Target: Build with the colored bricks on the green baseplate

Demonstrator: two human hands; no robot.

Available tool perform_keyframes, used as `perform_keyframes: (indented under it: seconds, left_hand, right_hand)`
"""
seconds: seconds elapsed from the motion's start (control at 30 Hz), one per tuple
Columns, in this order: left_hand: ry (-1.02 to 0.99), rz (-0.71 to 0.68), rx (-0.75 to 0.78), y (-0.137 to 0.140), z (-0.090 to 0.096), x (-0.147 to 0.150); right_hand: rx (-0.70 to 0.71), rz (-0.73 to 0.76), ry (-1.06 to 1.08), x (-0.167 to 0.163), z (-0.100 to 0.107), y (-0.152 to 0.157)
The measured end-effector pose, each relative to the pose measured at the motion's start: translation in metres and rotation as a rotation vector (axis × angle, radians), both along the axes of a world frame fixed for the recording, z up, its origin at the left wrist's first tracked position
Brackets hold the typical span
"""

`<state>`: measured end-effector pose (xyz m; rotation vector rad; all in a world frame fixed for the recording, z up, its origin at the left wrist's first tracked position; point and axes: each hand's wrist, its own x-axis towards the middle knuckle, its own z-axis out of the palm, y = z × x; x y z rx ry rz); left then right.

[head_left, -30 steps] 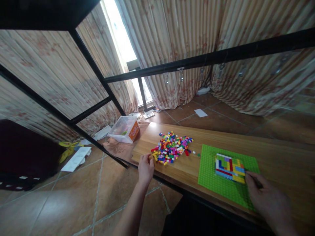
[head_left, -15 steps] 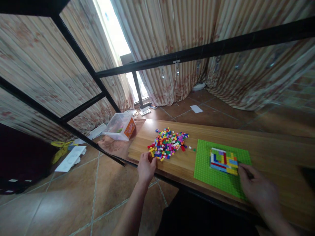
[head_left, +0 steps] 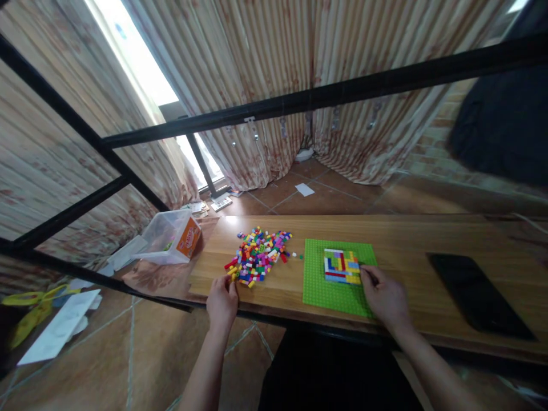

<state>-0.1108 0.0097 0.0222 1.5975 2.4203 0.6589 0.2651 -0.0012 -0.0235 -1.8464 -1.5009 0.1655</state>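
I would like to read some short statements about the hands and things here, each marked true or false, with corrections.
1. The bare left hand is at the edge of the loose heap of small multicoloured plastic bricks. True.
2. The bare right hand is at the right side of the flat rectangular multicoloured brick build. True.
3. The heap lies right of the build. False: it lies left.
4. The flat black rectangular slab lies right of the square green studded baseplate. True.
5. The right hand touches the slab. False: brown wooden tabletop shows between them.
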Motion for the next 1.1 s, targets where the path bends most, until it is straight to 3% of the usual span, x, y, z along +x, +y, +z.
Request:
perform_keyframes:
  seconds: [0.13,0.23,0.43,0.53,0.67,0.87,1.1]
  left_hand:
    - [-0.015,0.052,0.092,-0.004,0.007,-0.001]
    - [-0.071,-0.022,0.19,-0.01,0.015,0.019]
    - [-0.241,-0.599,0.264,-0.005,0.021,0.118]
    - [-0.259,-0.797,0.255,0.009,0.016,0.159]
    - [-0.191,-0.988,0.209,0.03,0.004,0.183]
    - [-0.154,-1.04,0.199,0.044,-0.008,0.187]
    - [-0.23,-1.011,0.234,0.044,-0.007,0.19]
  right_hand:
    - [0.009,-0.004,0.043,-0.003,0.004,0.001]
    - [0.015,-0.009,0.068,-0.005,0.006,0.001]
    - [0.004,0.005,0.1,-0.005,0.007,0.002]
    - [0.016,0.006,0.11,-0.005,0.007,0.002]
    - [0.021,0.008,0.118,-0.006,0.009,0.002]
    - [0.018,0.021,0.128,-0.006,0.01,0.003]
    - [0.014,0.028,0.155,-0.006,0.012,0.002]
